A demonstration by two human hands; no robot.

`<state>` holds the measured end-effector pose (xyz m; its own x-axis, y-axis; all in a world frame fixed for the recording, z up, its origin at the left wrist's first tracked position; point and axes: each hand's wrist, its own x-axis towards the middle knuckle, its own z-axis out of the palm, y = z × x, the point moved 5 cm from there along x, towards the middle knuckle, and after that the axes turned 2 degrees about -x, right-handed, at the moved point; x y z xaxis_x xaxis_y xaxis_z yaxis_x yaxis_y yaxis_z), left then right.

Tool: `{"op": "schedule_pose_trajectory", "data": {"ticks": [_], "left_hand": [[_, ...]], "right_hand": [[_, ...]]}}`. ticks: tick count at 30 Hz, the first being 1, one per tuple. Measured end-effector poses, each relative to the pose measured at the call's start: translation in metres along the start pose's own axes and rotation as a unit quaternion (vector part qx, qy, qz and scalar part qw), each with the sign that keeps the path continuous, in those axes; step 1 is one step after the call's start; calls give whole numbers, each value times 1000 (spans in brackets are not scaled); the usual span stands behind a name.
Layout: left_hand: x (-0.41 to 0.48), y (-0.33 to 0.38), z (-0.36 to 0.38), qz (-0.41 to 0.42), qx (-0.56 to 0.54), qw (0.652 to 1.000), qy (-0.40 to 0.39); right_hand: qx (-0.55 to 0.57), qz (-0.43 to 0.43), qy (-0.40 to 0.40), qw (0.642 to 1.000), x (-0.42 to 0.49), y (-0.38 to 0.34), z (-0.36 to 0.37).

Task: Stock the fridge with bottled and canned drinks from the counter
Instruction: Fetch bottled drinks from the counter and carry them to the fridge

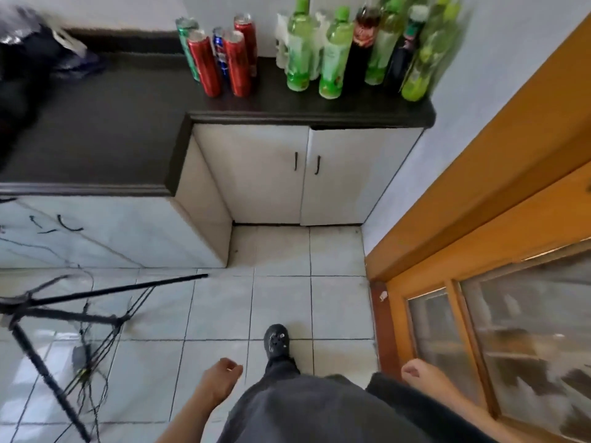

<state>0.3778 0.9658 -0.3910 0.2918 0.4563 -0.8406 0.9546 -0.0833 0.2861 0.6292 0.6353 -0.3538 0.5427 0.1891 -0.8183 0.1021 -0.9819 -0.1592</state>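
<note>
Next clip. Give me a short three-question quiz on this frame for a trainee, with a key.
1. True or false: the left hand and right hand both hold nothing.
2. How many red cans stand on the counter?
3. The green bottles stand: A) left of the cans, B) right of the cans, C) on the floor.
Key: 1 true; 2 three; 3 B.

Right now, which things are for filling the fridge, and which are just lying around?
For the job: cans; green bottles; dark cola bottle; counter.
Just lying about: tripod; cables; bags; cupboard doors.
</note>
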Motion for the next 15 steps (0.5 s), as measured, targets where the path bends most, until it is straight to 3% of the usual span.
{"op": "schedule_pose_trajectory", "data": {"ticks": [7,12,15], "left_hand": [[75,133,-86,46,26,999,6],[106,218,-82,49,59,996,-37],[123,274,-71,43,-10,998,-55]], "right_hand": [[102,22,35,994,37,-52,-58],[105,20,32,994,85,-65,-96],[111,16,10,994,126,-75,-144]]}}
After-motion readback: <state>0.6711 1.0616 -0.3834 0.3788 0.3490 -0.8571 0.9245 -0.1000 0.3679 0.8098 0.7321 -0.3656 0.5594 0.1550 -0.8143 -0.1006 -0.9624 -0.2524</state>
